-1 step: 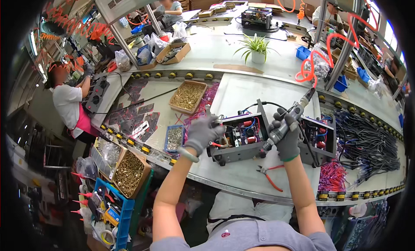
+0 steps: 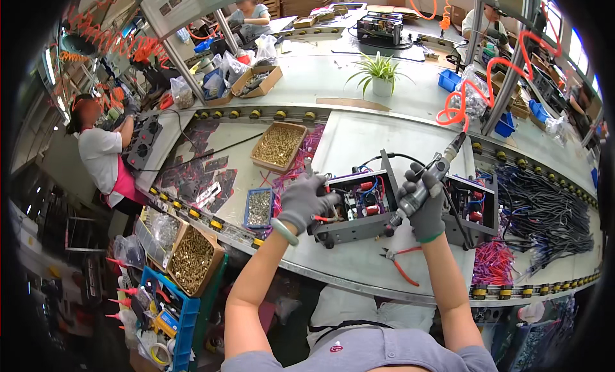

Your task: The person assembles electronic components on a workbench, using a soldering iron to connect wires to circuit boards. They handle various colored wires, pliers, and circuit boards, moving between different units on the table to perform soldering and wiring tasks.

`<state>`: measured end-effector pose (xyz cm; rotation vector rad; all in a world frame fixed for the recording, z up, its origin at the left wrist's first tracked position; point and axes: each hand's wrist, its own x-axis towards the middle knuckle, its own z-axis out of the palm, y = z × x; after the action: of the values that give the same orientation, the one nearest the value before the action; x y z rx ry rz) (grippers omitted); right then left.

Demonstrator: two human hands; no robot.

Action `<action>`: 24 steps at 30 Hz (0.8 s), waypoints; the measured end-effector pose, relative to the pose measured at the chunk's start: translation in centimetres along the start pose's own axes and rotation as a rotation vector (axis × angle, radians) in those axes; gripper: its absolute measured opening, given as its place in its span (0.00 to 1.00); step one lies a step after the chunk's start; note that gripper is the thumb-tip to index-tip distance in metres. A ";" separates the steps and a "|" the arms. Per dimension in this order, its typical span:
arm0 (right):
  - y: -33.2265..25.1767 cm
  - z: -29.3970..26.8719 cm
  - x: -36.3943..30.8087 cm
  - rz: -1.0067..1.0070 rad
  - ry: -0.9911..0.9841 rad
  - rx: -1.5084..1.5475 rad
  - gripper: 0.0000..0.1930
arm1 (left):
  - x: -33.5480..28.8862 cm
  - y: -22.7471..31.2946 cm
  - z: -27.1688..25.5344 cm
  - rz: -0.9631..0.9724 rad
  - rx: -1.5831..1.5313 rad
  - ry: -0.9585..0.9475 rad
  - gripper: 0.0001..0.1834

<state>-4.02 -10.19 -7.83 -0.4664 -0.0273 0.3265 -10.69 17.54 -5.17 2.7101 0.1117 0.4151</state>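
gloves (image 2: 306,202): grey knit cloth | screwdriver (image 2: 423,189): matt metal | chassis (image 2: 359,208): dark metal

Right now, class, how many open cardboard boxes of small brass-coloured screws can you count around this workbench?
2. One open cardboard box of brass-coloured screws sits on the bench beyond the left hand; another stands below the bench edge, lower left. Others may be hidden.

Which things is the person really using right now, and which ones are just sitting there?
In use:
- left hand, gloved, on the open electronics box
- right hand, gloved, gripping the powered screwdriver

Just lying about:
- red-handled pliers
- potted plant
- cardboard box of brass screws
- bundle of dark cables
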 end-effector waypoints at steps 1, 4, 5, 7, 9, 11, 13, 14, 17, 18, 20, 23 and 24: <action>-0.1 -0.2 -0.1 -0.006 0.000 -0.005 0.19 | -0.3 1.4 -0.2 -0.003 0.182 -0.067 0.29; -0.2 0.0 -0.4 -0.032 0.010 -0.032 0.19 | -0.9 1.4 0.5 -0.046 0.118 -0.040 0.30; -0.2 0.1 -0.4 -0.046 0.006 -0.011 0.19 | -1.4 1.6 0.6 -0.062 0.121 -0.010 0.29; -0.1 0.6 -0.4 -0.066 -0.001 0.027 0.19 | -2.2 2.3 0.8 -0.028 0.093 0.067 0.26; 0.2 1.8 0.2 -0.054 -0.085 0.116 0.19 | -2.5 2.2 1.3 0.005 0.152 0.095 0.26; 1.0 2.9 0.3 -0.066 -0.144 0.112 0.20 | -2.3 2.1 1.6 0.056 0.179 0.113 0.26; 2.5 2.2 1.1 -0.014 -0.117 0.069 0.20 | -2.1 2.0 1.7 0.059 0.189 0.083 0.25; 2.7 2.1 1.3 0.009 -0.142 0.108 0.20 | -2.0 2.2 1.6 0.050 0.206 0.070 0.22; 2.7 1.8 1.8 0.037 -0.150 0.139 0.19 | -1.5 3.5 0.5 0.001 0.293 -0.045 0.19; 2.6 1.9 1.8 0.030 -0.154 0.127 0.19 | -1.2 3.3 0.7 0.004 0.280 -0.046 0.18; 2.6 2.3 1.6 0.024 -0.161 0.107 0.18 | -0.9 2.9 1.3 0.005 0.258 -0.052 0.17; 2.7 2.2 1.3 0.047 -0.173 0.070 0.18 | -0.8 2.6 0.6 0.140 0.294 -0.101 0.15; 2.6 2.2 1.5 0.035 -0.158 0.053 0.18 | -0.5 2.8 0.1 0.166 0.297 -0.131 0.14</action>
<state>-3.62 -6.61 -7.06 -0.3885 -0.1641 0.3971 -11.07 14.88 -4.32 3.0432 -0.0963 0.2858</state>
